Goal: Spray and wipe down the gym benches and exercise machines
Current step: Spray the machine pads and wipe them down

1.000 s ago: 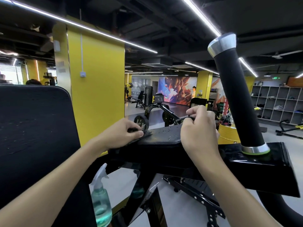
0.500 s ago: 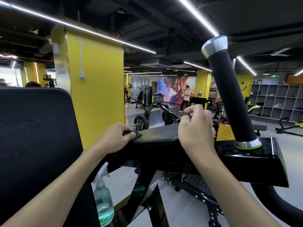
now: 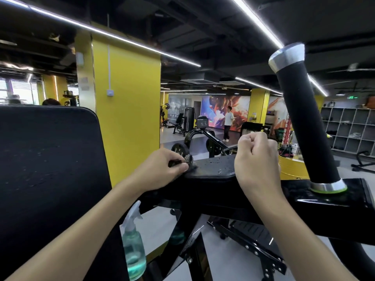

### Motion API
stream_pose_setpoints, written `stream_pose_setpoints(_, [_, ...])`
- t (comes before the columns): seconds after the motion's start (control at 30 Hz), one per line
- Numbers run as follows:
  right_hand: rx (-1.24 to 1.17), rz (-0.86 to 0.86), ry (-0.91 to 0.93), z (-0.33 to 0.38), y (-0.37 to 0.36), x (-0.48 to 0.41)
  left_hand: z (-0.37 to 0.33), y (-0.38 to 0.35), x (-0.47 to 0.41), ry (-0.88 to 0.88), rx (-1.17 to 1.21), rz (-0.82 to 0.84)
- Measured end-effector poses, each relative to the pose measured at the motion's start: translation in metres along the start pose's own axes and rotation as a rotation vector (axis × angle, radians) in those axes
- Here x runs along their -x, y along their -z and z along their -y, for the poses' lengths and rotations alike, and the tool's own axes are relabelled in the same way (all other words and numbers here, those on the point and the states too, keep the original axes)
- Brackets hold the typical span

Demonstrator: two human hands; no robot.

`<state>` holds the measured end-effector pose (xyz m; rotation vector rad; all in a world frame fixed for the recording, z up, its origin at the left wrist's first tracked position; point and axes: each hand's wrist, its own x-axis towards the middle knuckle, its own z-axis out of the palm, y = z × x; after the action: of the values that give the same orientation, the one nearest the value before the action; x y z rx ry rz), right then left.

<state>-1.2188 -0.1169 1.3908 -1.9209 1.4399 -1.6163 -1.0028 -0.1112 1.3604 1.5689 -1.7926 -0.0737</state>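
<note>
matt padded armrest (image 3: 211, 169), glossy metal frame (image 3: 324, 207)

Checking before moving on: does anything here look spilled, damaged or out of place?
Nothing damaged or askew. Droplets bead on the arm pad beside the cloth the left hand grips: likely unwiped spray. The spray bottle stands upright.

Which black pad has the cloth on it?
The small horizontal pad, where the left hand holds the cloth; the big pad at left has none.

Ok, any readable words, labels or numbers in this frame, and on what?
Nothing can be read for certain.
Wall poster: white lettering, too blurred.
Green ceiling sign: too small.
Weight plate: markings too small.
Machine display: blurred.
Spray bottle: no label visible.
</note>
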Motion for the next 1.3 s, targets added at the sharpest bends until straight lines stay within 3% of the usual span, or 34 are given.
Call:
stream_pose_setpoints(0.13, [-0.002,-0.003,-0.012,0.0,0.0,0.001,0.015,-0.003,-0.016,0.125,-0.198,0.027])
stream_pose_setpoints(0.3, [-0.003,-0.025,-0.008,-0.002,-0.002,-0.001,-0.008,-0.003,-0.017,-0.02,0.026,0.079])
stream_pose_setpoints(0.47, [-0.042,-0.041,0.003,-0.003,-0.002,0.0,0.009,-0.005,-0.028,0.077,-0.107,0.086])
stream_pose_setpoints(0.63, [-0.044,-0.053,0.011,-0.003,-0.004,-0.001,-0.008,-0.006,-0.026,-0.042,0.067,0.099])
stream_pose_setpoints(0.83, [-0.088,-0.039,0.0,0.0,-0.002,0.001,0.014,-0.012,-0.048,0.079,-0.138,0.121])
stream_pose_setpoints(1.0, [-0.073,-0.042,0.013,0.0,-0.002,0.001,0.002,-0.016,-0.056,-0.023,0.014,0.137])
stream_pose_setpoints(1.17, [-0.06,-0.054,0.024,0.001,-0.001,0.002,0.008,-0.025,-0.07,0.074,-0.168,0.138])
stream_pose_setpoints(1.3, [-0.068,-0.043,0.018,0.0,-0.002,0.001,0.003,-0.021,-0.075,0.023,-0.02,0.191])
